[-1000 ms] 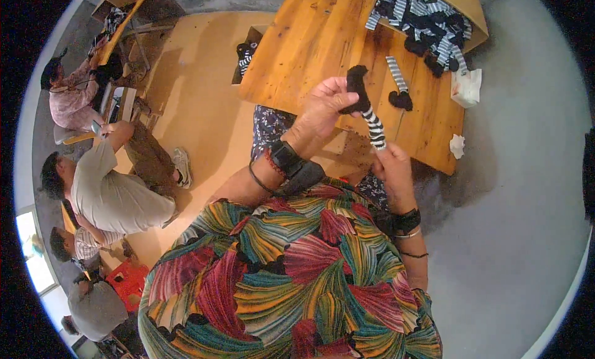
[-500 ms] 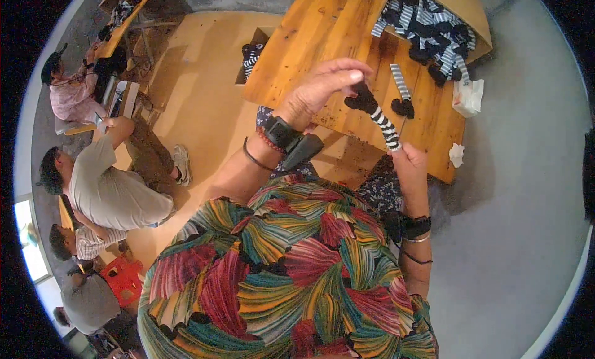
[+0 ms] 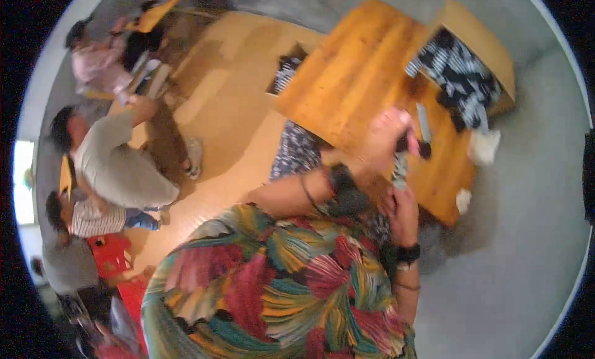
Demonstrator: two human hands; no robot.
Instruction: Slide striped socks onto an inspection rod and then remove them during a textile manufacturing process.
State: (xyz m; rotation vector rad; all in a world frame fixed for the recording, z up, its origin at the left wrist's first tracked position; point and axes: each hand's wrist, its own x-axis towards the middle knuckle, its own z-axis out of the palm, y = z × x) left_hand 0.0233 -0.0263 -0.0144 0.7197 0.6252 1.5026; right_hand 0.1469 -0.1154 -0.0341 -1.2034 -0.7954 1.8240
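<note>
Now, right of the frame's centre, the striped sock (image 3: 400, 168) has been lowered toward the table (image 3: 347, 86), pinched at its dark top by the left hand (image 3: 384, 139) and clasped below by the right hand (image 3: 401, 205).

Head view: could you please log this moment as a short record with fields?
Left hand: raised over the table, gripping the dark top end of a striped sock
Right hand: holding the sock's lower end
Wooden table: bears a pile of black-and-white socks and one loose sock
Image quality: motion-blurred
Surroundings: other people seated at the left
</note>
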